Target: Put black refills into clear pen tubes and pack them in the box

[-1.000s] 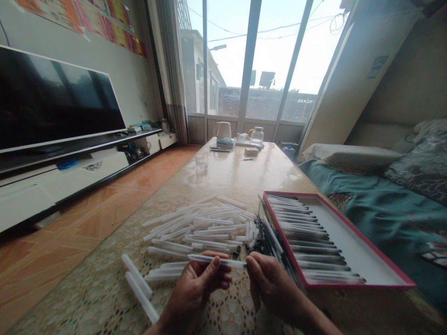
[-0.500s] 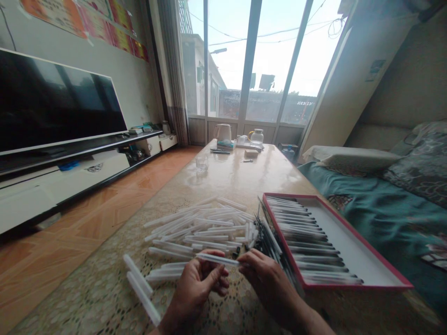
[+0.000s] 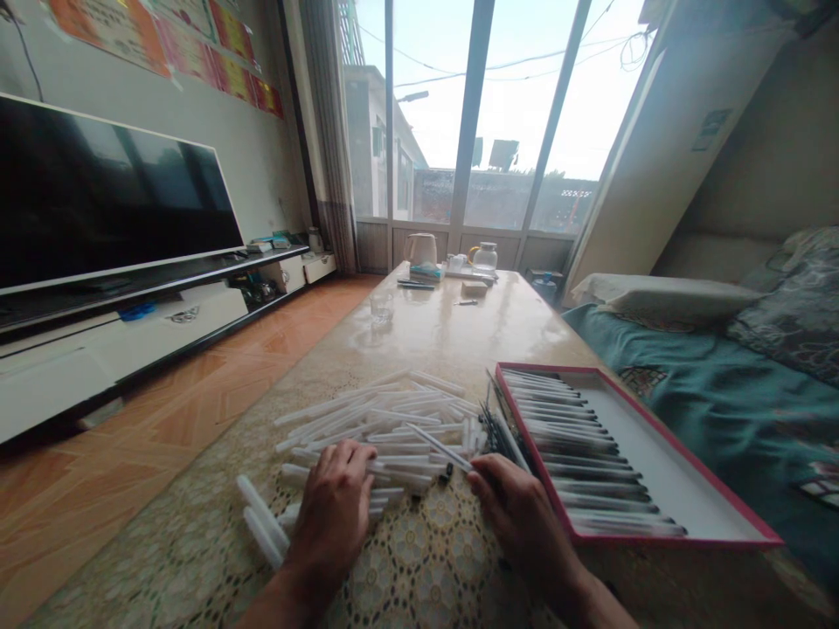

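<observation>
My right hand (image 3: 515, 498) grips the near end of a slim white pen (image 3: 438, 445) between thumb and fingers; its far end points up and to the left. My left hand (image 3: 337, 494) rests palm down on the near side of a pile of white plastic tubes (image 3: 386, 411). Its fingers bend over the tubes, their tips partly hidden, and I see nothing held in them. Small black pieces (image 3: 447, 473) lie between my hands. Beside my right hand is a bunch of thin dark rods (image 3: 502, 437).
A red-rimmed shallow box (image 3: 708, 489) on the right holds a row of white pens with dark ends (image 3: 583, 445). Two tubes (image 3: 262, 515) lie apart at the left. Farther back stand a drinking glass (image 3: 381, 308), a glass jug (image 3: 485, 257) and a kettle (image 3: 420, 248).
My left hand has let go of the white pen and moved left onto the tube pile. The pen now tilts up to the left, in my right hand alone.
</observation>
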`<state>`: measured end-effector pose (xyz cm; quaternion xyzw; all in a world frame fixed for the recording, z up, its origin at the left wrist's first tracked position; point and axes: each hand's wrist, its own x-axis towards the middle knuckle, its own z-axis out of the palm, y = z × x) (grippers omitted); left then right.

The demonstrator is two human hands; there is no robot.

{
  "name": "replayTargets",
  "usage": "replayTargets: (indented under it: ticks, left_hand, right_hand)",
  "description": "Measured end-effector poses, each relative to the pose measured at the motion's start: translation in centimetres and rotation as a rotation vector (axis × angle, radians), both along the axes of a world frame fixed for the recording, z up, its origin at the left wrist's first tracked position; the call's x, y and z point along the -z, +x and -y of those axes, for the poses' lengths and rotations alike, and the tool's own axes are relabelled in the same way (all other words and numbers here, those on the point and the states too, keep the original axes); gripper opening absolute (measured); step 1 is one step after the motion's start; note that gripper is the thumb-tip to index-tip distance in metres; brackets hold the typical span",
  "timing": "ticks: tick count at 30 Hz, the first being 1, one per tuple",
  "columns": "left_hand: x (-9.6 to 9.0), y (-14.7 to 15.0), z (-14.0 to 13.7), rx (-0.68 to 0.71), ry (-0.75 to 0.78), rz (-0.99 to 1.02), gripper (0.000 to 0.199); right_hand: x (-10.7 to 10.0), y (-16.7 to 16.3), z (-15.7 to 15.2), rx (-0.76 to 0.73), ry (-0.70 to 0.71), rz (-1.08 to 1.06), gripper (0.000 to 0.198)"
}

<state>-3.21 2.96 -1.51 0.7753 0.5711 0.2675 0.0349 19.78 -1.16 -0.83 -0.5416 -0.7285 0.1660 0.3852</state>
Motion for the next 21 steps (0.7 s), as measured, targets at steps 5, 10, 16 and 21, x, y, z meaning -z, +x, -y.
replayTargets:
  ticks: [5, 10, 16, 21]
  left_hand:
    - [-0.4, -0.1, -0.1, 0.034, 0.012, 0.077, 0.019]
    - [-0.9, 0.6, 0.4, 0.053, -0.014, 0.454, 0.012]
    - [-2.0, 1.3, 0.7, 0.083, -0.415, 0.967, 0.014]
    - [-2.4, 1.3, 0.6, 0.122, -0.549, 1.061, 0.015]
  right_hand:
    - [-0.2, 0.2, 0.0, 0.001, 0.016, -0.026, 0.019]
    - [-1.3, 0.4, 0.1, 0.003, 0.049, -0.057, 0.02]
    - [-1.9, 0.8, 0.2, 0.068, 0.126, -0.056, 0.013]
    - [-1.8, 0.7, 0.4, 0.043, 0.122, -0.035, 0.013]
